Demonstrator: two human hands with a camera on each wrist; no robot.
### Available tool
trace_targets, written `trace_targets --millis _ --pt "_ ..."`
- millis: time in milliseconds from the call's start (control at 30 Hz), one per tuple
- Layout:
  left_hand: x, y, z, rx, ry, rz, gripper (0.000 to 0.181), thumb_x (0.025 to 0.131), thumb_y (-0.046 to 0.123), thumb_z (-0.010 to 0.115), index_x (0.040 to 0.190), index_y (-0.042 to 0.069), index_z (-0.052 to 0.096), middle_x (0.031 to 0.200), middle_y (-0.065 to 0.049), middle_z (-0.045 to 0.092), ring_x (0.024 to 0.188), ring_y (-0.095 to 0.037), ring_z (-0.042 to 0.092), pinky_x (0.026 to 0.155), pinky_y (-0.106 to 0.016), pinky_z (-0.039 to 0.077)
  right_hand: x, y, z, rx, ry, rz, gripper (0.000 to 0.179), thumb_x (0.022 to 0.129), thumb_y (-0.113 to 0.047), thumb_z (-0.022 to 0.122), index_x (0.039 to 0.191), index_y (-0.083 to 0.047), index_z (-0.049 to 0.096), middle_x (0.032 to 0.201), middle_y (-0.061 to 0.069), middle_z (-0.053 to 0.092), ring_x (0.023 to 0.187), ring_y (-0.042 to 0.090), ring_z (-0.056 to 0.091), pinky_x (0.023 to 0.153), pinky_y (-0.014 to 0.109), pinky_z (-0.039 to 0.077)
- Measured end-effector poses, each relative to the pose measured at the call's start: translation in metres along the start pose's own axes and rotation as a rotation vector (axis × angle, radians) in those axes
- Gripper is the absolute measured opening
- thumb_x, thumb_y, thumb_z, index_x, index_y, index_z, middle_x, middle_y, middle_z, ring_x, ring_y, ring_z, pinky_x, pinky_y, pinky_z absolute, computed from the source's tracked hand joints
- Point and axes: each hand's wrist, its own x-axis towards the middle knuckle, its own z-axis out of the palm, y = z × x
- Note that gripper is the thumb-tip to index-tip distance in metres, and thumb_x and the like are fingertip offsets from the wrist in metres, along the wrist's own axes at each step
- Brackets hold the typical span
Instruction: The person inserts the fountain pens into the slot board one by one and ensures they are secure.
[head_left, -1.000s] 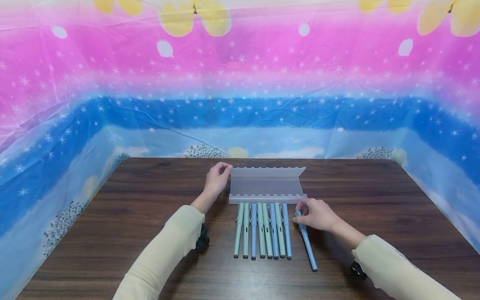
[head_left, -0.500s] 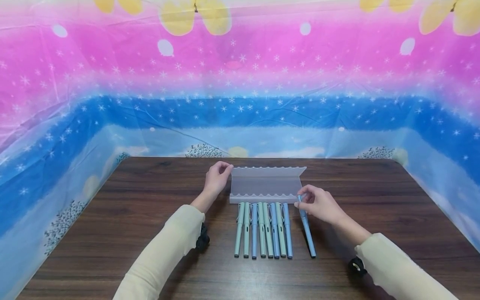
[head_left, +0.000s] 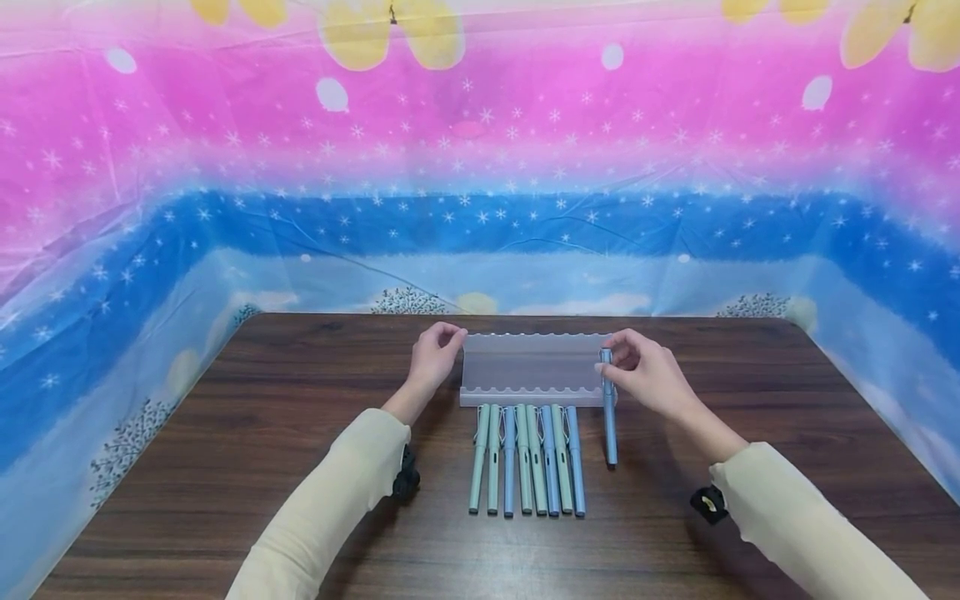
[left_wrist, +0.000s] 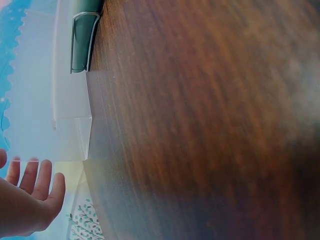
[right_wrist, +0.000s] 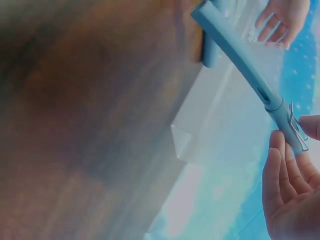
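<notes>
My right hand (head_left: pixel 651 373) pinches a blue fountain pen (head_left: pixel 611 429) by its capped end, between thumb and fingers. The pen hangs at the right end of a clear plastic pen rack (head_left: pixel 532 369) with scalloped edges. In the right wrist view the blue pen (right_wrist: pixel 240 57) slants with its metal clip by the thumb. At the rack's far left corner, my left hand (head_left: pixel 435 360) pinches the edge with thumb and forefinger. Several green and blue pens (head_left: pixel 527 467) lie side by side just in front of the rack, caps toward it.
The dark wooden table (head_left: pixel 300 375) extends around the rack on all sides. Behind it hangs a pink and blue patterned cloth (head_left: pixel 480 225), which also runs along both sides. Black wrist straps show under both sleeves.
My right hand has moved forward with the blue pen, from beside the row to the rack's right end. The pen now points straighter. My left hand has stayed at the corner.
</notes>
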Motion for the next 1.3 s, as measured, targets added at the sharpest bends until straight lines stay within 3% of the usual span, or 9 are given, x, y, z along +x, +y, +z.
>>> trace_targets --millis 500,833,1300 --pt "0.0 -0.001 0.0 -0.009 0.006 0.001 0.021 0.088 0.023 0.054 0.094 0.004 0.059 0.089 -0.009 0.058 0.083 -0.022 0.052 0.076 -0.035 0.042 0.028 -0.003 -0.013 -0.005 0.081 -0.009 0.028 0.081 -0.017 0.063 0.105 -0.006 0.054 0.078 0.004 0.06 0.068 0.017 0.057 0.058 0.034 0.043" --pt "0.001 -0.001 0.0 0.005 0.02 0.01 0.02 0.088 0.023 0.055 0.093 0.003 0.059 0.088 -0.009 0.059 0.083 -0.022 0.053 0.076 -0.035 0.041 0.043 -0.005 -0.017 -0.001 0.129 -0.026 0.031 0.081 -0.024 0.064 0.106 -0.008 0.054 0.08 0.007 0.061 0.073 0.02 0.058 0.062 0.036 0.044" --pt "0.0 0.0 0.0 0.022 0.025 0.03 0.021 0.088 0.022 0.055 0.093 0.003 0.059 0.09 -0.009 0.06 0.082 -0.022 0.055 0.076 -0.035 0.042 0.051 0.003 -0.018 -0.012 0.278 -0.044 0.029 0.08 -0.017 0.066 0.105 -0.009 0.055 0.083 0.009 0.062 0.074 0.021 0.058 0.06 0.037 0.043"
